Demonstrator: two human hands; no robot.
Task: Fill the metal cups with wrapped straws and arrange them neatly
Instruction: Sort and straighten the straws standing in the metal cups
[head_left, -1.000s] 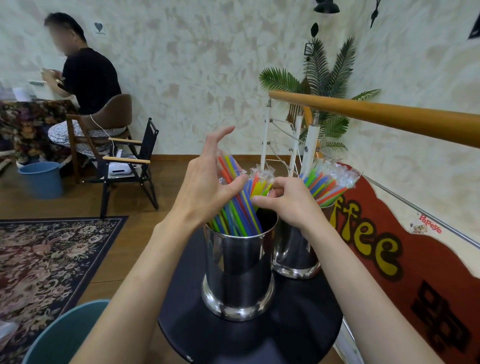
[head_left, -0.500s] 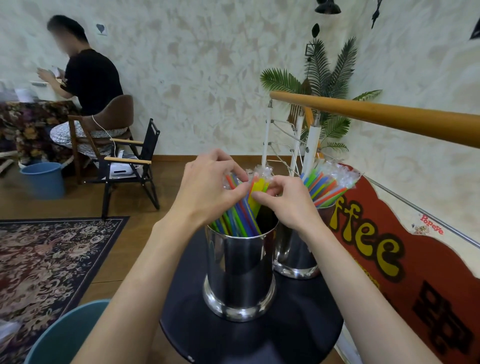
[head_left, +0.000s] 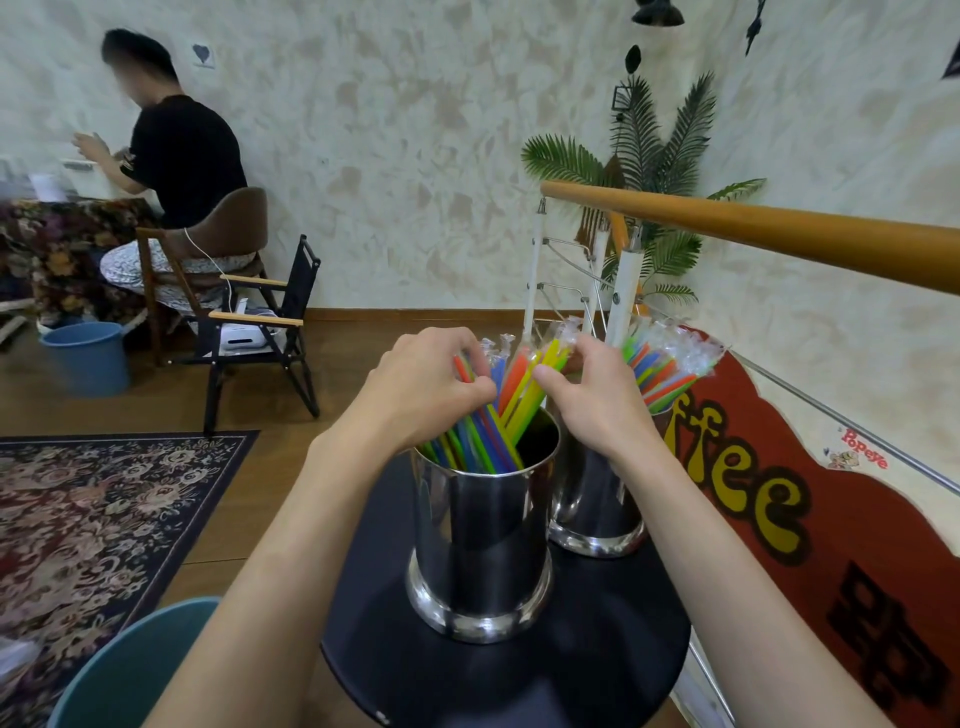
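Head view: the left hand (head_left: 426, 387) pinches the leaning straws (head_left: 485, 431) in the near metal cup (head_left: 480, 540), while the right hand (head_left: 597, 400) grips a yellow-and-orange bunch (head_left: 530, 379) (wrappers crinkled at the tips) over the same cup. A second cup (head_left: 597, 499) of straws stands just behind, both on the round black surface (head_left: 519, 680).

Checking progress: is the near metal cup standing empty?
No, the near metal cup holds colourful wrapped straws that both hands are gripping.

2 cups (head_left: 483, 525) stand on the table (head_left: 597, 675), straws (head_left: 498, 410) in each.
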